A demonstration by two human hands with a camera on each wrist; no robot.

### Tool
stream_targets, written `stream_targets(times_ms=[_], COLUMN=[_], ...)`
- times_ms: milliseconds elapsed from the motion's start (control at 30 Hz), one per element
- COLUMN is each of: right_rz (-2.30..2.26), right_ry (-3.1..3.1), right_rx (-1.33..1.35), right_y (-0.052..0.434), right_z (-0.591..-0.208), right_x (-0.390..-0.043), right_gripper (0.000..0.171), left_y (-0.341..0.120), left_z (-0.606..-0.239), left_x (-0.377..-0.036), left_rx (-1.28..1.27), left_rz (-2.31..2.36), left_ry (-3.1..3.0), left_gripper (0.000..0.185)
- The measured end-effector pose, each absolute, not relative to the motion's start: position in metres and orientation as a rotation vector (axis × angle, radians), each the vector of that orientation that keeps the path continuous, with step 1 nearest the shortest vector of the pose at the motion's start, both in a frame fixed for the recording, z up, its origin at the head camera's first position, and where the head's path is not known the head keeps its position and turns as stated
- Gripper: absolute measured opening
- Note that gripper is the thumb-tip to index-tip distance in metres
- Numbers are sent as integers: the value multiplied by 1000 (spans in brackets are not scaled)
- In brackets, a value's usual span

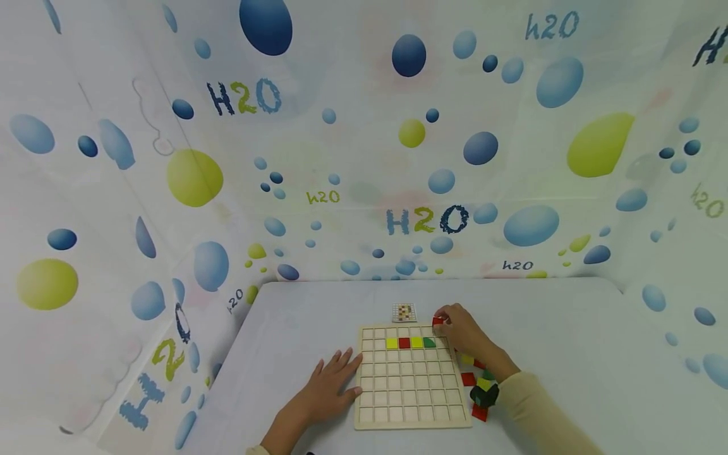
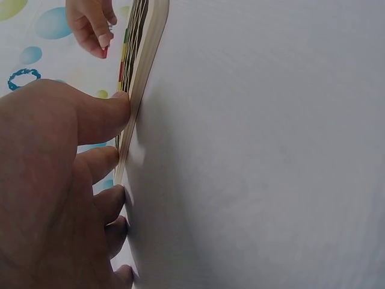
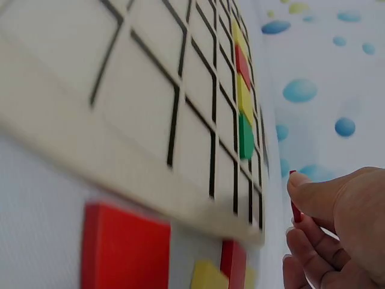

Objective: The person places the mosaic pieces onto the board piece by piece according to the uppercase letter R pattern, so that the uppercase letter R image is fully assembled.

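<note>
My right hand (image 1: 463,332) is at the far right corner of a pale wooden grid board (image 1: 409,393), its thumb and fingers pinching a small red tile (image 1: 437,321). From my right wrist, that tile shows edge-on, a thin red strip between thumb and fingertips. My left hand (image 1: 332,387) grasps nothing: its fingers are spread and extended, with the thumb and fingertips against the board's left edge.

The board lies flat on a white-covered worktop (image 1: 546,316), well in from the worktop's far edge. In its second row from the far edge sit four pieces side by side, left to right: a yellow square (image 1: 392,343), a red square (image 1: 404,343), another yellow square (image 1: 418,342) and a green piece (image 1: 429,342) with one rounded corner.

Just beyond the board's far edge lies a small patterned card (image 1: 404,312). Along the board's right edge, loose pieces (image 1: 468,379) in red, yellow and green lie scattered, some overlapping near the near right corner. Behind the worktop hangs a white curtain (image 1: 364,151) printed with blue and lime drops and "H2O".
</note>
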State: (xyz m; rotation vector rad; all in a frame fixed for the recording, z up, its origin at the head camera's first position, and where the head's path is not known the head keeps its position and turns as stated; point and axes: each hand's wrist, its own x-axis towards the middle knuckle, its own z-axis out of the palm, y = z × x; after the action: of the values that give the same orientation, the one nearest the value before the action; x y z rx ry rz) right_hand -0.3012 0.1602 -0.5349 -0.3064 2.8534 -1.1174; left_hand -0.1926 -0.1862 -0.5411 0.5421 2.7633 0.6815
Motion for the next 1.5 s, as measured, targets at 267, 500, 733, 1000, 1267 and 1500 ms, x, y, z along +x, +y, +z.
stream_targets(times_ms=[267,500,733,1000,1267,1500], right_rz=[-1123,-1013,-797,-692,-600,-653], right_ry=[2854,2891,2940,2959,2964,2957], right_rx=[-634,-847,-914,-959,-996,-970], right_y=[125,95,77,74,74,87], right_z=[-532,-543,-545,-539,-538,-538], right_x=[-274,-262,-255,-253,-253,-250], right_gripper=[19,22,12,9,9,14], left_y=[-186,-187,-187,-189,-189,-188], left_z=[-541,-542,-543,-543,-541,-542], left_x=[-193,-194,-194,-194,-194,-194], left_rx=[550,553,571,574,565,563], left_rz=[684,681,693,715,714,733], left_ry=[2769,2769,2768,2767,2758,2752], left_gripper=[69,70,71,70,69,70])
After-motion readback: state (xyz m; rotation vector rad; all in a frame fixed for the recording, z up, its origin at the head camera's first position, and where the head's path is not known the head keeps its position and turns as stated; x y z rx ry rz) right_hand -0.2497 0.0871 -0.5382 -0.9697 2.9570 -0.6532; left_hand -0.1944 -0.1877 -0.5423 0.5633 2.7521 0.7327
